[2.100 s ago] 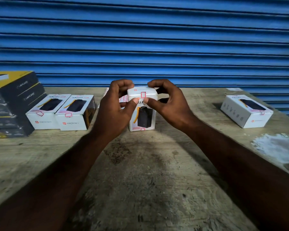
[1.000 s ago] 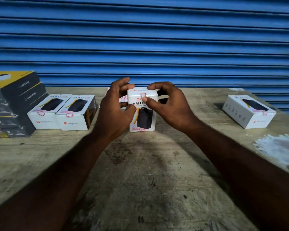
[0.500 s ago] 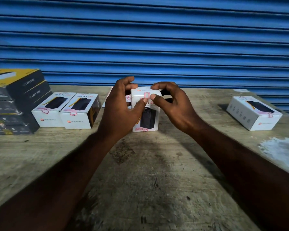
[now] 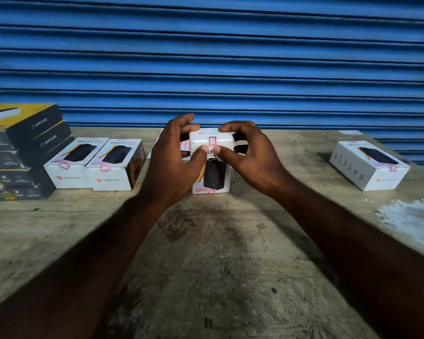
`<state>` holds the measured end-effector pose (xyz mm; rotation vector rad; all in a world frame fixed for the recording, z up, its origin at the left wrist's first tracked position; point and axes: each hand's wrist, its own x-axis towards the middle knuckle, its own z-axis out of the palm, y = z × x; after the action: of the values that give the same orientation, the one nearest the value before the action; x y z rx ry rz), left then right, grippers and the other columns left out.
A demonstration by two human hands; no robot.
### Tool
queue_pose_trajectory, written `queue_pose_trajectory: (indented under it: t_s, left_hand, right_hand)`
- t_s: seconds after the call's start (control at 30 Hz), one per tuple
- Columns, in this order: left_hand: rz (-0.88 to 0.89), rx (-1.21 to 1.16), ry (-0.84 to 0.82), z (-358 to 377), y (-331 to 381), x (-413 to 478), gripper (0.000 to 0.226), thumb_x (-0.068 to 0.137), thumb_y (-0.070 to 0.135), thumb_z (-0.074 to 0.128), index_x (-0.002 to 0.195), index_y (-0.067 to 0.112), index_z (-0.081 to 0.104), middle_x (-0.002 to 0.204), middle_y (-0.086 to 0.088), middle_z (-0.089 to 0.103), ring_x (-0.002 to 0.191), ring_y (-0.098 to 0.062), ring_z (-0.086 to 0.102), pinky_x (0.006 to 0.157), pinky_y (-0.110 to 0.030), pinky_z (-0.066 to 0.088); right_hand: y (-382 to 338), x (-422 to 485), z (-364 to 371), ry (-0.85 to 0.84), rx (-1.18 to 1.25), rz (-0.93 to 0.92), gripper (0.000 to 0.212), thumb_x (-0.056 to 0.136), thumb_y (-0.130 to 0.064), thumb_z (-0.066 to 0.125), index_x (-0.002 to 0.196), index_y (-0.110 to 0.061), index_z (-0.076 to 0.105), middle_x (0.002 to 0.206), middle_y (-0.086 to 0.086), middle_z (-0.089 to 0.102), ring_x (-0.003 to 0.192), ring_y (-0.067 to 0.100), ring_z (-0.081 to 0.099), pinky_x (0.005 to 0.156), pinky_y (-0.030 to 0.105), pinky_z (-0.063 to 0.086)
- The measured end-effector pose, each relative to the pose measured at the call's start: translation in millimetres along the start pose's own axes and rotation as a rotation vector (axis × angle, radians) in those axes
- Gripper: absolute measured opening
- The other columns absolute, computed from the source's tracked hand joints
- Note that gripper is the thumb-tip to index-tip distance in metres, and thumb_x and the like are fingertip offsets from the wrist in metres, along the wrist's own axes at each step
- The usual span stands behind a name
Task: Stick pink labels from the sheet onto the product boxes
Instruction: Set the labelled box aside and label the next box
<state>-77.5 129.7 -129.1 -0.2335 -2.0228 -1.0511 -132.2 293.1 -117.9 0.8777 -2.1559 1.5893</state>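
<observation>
A white product box (image 4: pixel 214 177) stands upright on the wooden table (image 4: pixel 206 265) at the centre. A pink label (image 4: pixel 212 141) is stuck across its top front edge. My left hand (image 4: pixel 174 160) grips the box from the left, its thumb pressing just below the label. My right hand (image 4: pixel 245 155) grips it from the right, thumb beside the left thumb, fingers curled over the top. The label sheet (image 4: pixel 184 145) lies behind the box, mostly hidden by my left hand.
Two labelled white boxes (image 4: pixel 74 162) (image 4: pixel 115 165) lie at the left beside a stack of black and yellow boxes (image 4: pixel 22 148). Another labelled white box (image 4: pixel 370 165) lies at the right. A blue shutter (image 4: pixel 211 57) closes the back. A white patch (image 4: pixel 409 218) marks the table's right edge.
Both thumbs have slid together under the label on the box's front edge. The box stays in place; the camera has shifted slightly.
</observation>
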Motion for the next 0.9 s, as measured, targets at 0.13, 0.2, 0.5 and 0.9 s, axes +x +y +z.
queue_pose_trajectory:
  t_s: [0.13,0.2,0.5,0.9]
  left_hand:
    - [-0.017,-0.013,0.051,4.1,2.3,0.4,0.058,0.085,0.029,0.076,0.135,0.012,0.05,0.121,0.0,0.064,0.105,-0.001,0.061,0.081,-0.004,0.046]
    - [-0.013,-0.007,0.056,4.7,1.2,1.0,0.06,0.084,0.035,0.076,0.135,0.013,0.05,0.12,0.0,0.065,0.105,-0.003,0.062,0.081,-0.009,0.05]
    - [0.005,-0.003,-0.048,-3.5,-4.6,4.3,0.065,0.084,0.019,0.075,0.142,0.014,0.045,0.124,0.002,0.062,0.112,-0.007,0.062,0.092,-0.024,0.054]
    - [0.028,0.001,-0.079,-6.5,-3.2,1.3,0.061,0.08,0.017,0.08,0.134,0.022,0.051,0.129,0.004,0.056,0.117,-0.004,0.058,0.091,-0.023,0.055]
  right_hand:
    - [1.6,-0.8,-2.3,-0.054,0.072,-0.009,0.034,0.079,-0.018,0.068,0.112,-0.022,0.062,0.121,0.006,0.058,0.106,0.02,0.063,0.086,0.032,0.058]
    - [0.7,-1.0,-1.8,-0.054,0.108,0.002,0.03,0.082,-0.018,0.066,0.111,-0.021,0.062,0.122,0.008,0.058,0.108,0.023,0.062,0.086,0.03,0.057]
    - [-3.9,-1.6,-0.3,0.003,0.05,0.039,0.026,0.087,-0.029,0.075,0.109,-0.023,0.064,0.12,0.001,0.061,0.105,0.012,0.062,0.082,0.024,0.055]
    - [1.1,-0.1,-2.7,-0.01,0.049,0.021,0.033,0.082,-0.019,0.079,0.11,-0.023,0.064,0.122,0.004,0.063,0.104,0.017,0.065,0.077,0.019,0.052]
